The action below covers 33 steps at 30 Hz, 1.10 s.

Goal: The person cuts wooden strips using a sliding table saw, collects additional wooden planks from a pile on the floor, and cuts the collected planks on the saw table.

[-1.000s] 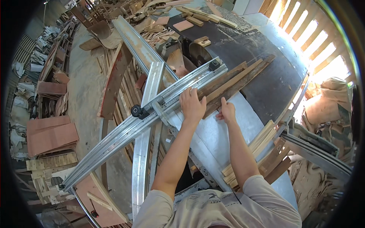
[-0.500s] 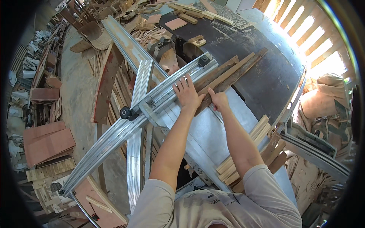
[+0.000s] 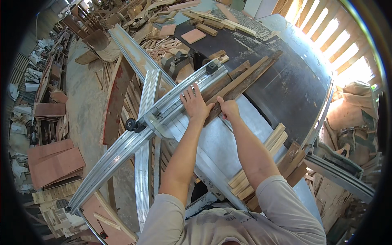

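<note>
Several long brown wooden strips lie side by side along a silver aluminium fence, slanting over the metal table. My left hand rests on the fence with its fingers spread over the rail, its thumb reaching toward the strips' near end. Beside it, my right hand is closed on the near end of the strips, thumb on top and the other fingers curled out of sight. A black clamp block sits at the fence's far end, and a black round knob is on its near side.
Pale wooden strips lie by my right forearm. Dark machine parts stand beyond the fence, near piled offcuts. Long aluminium rails cross on the left. Reddish boards are stacked on the floor.
The fence, the brown strips and both hands have shifted slightly left, toward the dark machine parts. The view has also moved a little. Both hands keep their places.
</note>
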Motion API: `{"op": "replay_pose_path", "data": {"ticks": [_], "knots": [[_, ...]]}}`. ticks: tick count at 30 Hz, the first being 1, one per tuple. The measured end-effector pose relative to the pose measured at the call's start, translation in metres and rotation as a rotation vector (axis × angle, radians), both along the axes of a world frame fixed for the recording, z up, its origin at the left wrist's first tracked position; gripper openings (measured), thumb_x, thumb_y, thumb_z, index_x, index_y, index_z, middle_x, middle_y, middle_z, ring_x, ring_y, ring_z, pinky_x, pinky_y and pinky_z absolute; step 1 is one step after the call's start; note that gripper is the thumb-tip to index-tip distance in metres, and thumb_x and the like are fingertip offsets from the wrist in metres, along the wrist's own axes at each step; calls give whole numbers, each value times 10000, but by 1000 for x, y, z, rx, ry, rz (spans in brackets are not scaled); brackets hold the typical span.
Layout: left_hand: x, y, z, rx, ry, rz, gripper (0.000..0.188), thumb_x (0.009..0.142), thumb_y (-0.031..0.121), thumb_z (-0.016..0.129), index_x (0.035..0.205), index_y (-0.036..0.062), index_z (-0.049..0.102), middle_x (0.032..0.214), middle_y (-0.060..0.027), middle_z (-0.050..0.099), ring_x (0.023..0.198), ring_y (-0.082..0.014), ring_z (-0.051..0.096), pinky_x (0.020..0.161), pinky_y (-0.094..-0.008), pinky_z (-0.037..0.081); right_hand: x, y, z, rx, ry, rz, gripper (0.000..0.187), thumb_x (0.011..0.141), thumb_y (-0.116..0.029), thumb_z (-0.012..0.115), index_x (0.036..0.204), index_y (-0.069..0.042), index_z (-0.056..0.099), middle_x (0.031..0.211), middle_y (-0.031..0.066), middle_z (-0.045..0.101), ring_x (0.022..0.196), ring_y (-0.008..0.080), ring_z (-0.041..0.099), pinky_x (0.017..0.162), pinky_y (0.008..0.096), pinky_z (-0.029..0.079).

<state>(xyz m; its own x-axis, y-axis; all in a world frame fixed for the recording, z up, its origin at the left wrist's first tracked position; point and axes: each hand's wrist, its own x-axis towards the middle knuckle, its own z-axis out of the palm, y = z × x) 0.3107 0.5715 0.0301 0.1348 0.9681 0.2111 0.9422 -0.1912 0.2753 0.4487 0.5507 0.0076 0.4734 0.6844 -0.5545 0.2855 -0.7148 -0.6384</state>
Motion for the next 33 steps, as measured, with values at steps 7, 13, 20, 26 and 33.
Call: {"op": "replay_pose_path", "data": {"ticks": [7,13,20,26,33], "knots": [[-1,-5,7,-12,-3,9,1126,592,496,845,1446,35,275,1413,-184,373,1332,-345,313,1147,-503,147,1,2,-19,116,37,-51,675,869,-570,586,667,73,624,552,131,571,402,234,543,375,372,428],[-7,-5,11,17,1,22,1117,597,495,840,1450,48,275,1423,-184,375,1345,-345,317,1152,-493,158,-2,4,-15,132,35,-22,670,864,-566,597,677,77,625,564,147,577,407,243,544,375,378,426],[-9,-9,7,83,-36,-15,1104,621,485,823,1454,35,258,1397,-200,392,1316,-361,338,1152,-494,152,-1,-5,-8,124,-56,58,742,873,-625,511,584,50,622,495,136,575,415,246,597,405,359,474],[-11,-9,2,93,-65,-58,1033,656,450,806,1439,33,278,1391,-215,389,1321,-366,331,1146,-504,158,-4,-12,5,69,2,-8,681,859,-604,548,697,46,665,547,129,619,448,237,623,475,350,517],[-4,-10,-25,190,-180,-370,553,753,228,719,1223,30,506,1236,-179,488,1171,-353,456,988,-460,379,-6,-16,2,174,148,-92,638,857,-529,602,673,82,623,567,165,612,462,260,631,417,368,519]]}}
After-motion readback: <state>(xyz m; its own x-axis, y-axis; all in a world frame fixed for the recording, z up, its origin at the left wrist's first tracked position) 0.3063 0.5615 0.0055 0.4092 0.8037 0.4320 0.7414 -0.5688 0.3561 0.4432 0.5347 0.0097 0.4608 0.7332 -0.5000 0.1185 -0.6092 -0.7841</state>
